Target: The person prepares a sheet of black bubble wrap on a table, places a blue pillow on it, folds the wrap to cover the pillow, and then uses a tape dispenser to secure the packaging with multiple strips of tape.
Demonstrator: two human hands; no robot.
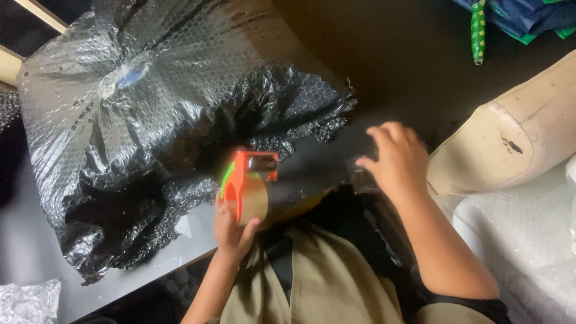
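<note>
Item 1: orange plastic tape dispenser (249, 183) carrying a tan roll of packing tape, at 6 o'clock of centre frame. Held by the left hand (231, 228), whose fingers wrap the grip from below, thumb against the roll. The dispenser's mouth points toward 1 o'clock and sits at the near edge of the wrapped bundle.

Item 2: large bundle in black-tinted bubble wrap (150, 114), glossy and crumpled, filling the frame from 9 to 12 o'clock. Its long axis runs from 10 o'clock down toward 4 o'clock. It lies on the pale grey counter (30, 252), overhanging the near edge.

Item 3: right hand (396, 159), at 3 o'clock of the dispenser and well apart from it. Fingers spread and bent, palm down, pressing flat on a dark, clear-filmed end of the bundle; it grips nothing.

Relation of note: the dispenser lies between the bundle's crumpled edge and the pressing right hand; the left hand is the nearer to the tape, the right the nearer to the flattened end, which lies at 3 o'clock from the dispenser's mouth.

Surrounds: cream curved padded object with scuffed surface (510, 144) at 3 o'clock; white bubble wrap sheet (522, 240) at 4 o'clock; blue and green folded fabric (522, 18) at 1 o'clock; silver foil scrap (27, 303) at 8 o'clock.
</note>
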